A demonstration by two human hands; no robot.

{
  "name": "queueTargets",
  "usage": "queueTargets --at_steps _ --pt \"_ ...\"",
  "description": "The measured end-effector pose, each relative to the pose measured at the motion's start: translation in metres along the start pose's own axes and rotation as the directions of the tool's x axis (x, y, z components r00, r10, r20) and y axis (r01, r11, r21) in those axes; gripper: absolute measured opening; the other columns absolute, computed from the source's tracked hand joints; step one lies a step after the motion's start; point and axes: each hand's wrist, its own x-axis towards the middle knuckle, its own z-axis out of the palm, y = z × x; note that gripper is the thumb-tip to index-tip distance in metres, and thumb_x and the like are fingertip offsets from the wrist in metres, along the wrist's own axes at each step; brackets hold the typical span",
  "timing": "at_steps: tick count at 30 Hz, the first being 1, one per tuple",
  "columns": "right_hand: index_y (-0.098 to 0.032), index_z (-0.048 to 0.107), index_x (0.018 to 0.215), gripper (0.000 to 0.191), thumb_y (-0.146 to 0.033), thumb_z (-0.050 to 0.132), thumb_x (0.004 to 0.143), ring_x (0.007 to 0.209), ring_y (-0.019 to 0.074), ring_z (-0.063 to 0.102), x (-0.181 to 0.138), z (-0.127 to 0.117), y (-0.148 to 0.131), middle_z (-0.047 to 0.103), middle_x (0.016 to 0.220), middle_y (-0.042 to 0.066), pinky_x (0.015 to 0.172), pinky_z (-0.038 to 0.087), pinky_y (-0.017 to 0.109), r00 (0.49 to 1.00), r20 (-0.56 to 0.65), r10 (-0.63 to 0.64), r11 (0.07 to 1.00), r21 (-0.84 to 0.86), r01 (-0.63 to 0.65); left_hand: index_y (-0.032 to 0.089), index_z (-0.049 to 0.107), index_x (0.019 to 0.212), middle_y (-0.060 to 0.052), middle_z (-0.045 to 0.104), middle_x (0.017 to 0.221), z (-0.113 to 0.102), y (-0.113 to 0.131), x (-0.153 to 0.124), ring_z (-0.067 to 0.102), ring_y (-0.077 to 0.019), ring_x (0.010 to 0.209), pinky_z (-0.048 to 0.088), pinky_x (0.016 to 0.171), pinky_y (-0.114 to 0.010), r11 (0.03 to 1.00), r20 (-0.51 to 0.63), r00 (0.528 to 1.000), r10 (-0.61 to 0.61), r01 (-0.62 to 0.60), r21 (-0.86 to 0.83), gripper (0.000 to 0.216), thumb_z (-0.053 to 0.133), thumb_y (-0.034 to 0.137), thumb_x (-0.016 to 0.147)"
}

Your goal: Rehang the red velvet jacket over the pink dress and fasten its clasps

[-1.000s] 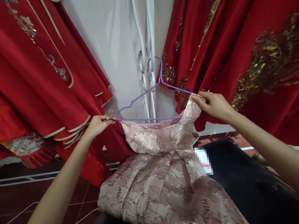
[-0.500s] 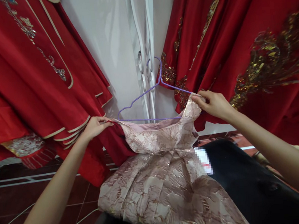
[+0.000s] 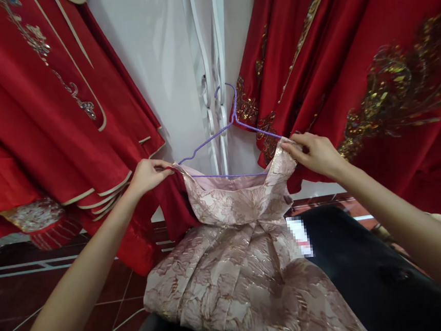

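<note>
A pink and gold brocade dress (image 3: 240, 266) lies across dark-clothed legs, its neckline facing away from me. The purple wire hanger (image 3: 217, 133) is inside the neckline, with its hook pointing up toward the wall. My left hand (image 3: 148, 176) pinches the dress's left shoulder strap, which now covers that end of the hanger. At the other shoulder, my right hand (image 3: 314, 152) is closed on the right strap and the hanger's end beneath it. A white tag (image 3: 299, 237), blurred out, hangs at the dress's right side.
Red garments with beaded trim (image 3: 63, 97) hang at the left, and red garments with gold sequins (image 3: 376, 90) hang at the right. Between them stands a white panel with curved metalwork (image 3: 204, 43). A thin white cable (image 3: 111, 330) crosses the red tiled floor.
My left hand has moved up and slightly right, lifting the left strap over the hanger's left end, which showed bare before. My right hand has hardly moved.
</note>
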Motion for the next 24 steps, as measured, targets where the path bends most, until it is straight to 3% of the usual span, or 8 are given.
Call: queueTargets --at_steps 9,16,21,24 --pt "-0.024 0.043 0.066 0.039 -0.052 0.039 0.092 0.061 0.0195 0.049 0.005 0.007 0.002 0.051 0.061 0.003 0.059 0.034 0.031 0.999 0.027 0.036 0.998 0.046 -0.037 0.016 0.076 0.078 -0.007 0.076 0.089 0.024 0.023 0.020 0.069 -0.0250 0.091 0.051 0.091 -0.034 0.994 0.077 0.997 0.030 -0.021 -0.110 0.025 0.072 0.034 0.060" --pt "-0.024 0.041 0.065 0.040 -0.054 0.039 0.091 0.061 0.0200 0.050 0.006 0.011 0.006 0.052 0.060 0.003 0.059 0.035 0.031 0.998 0.020 0.067 0.995 0.067 -0.068 0.015 0.076 0.077 -0.008 0.076 0.088 0.037 0.054 0.014 0.069 -0.0247 0.091 0.050 0.092 -0.035 0.986 0.084 0.988 0.131 -0.121 -0.118 0.018 0.068 0.028 0.067" --pt "-0.024 0.040 0.064 0.044 -0.059 0.037 0.090 0.061 0.0197 0.051 0.008 0.014 0.013 0.053 0.060 0.003 0.058 0.036 0.031 0.994 0.047 0.095 0.991 0.091 -0.099 0.018 0.076 0.078 -0.007 0.073 0.104 0.024 0.055 -0.001 0.064 -0.0252 0.104 0.045 0.098 -0.037 0.966 0.075 0.968 0.241 -0.231 -0.118 0.018 0.069 0.032 0.068" --pt "-0.024 0.041 0.064 0.044 -0.059 0.037 0.090 0.061 0.0189 0.051 0.008 0.017 0.014 0.053 0.060 0.002 0.058 0.036 0.030 0.993 0.040 0.114 0.986 0.114 -0.118 0.019 0.074 0.070 -0.005 0.072 0.089 0.001 0.046 -0.015 0.064 -0.0226 0.090 0.046 0.091 -0.035 0.969 -0.035 0.969 0.246 -0.245 0.017 0.018 0.070 0.036 0.065"
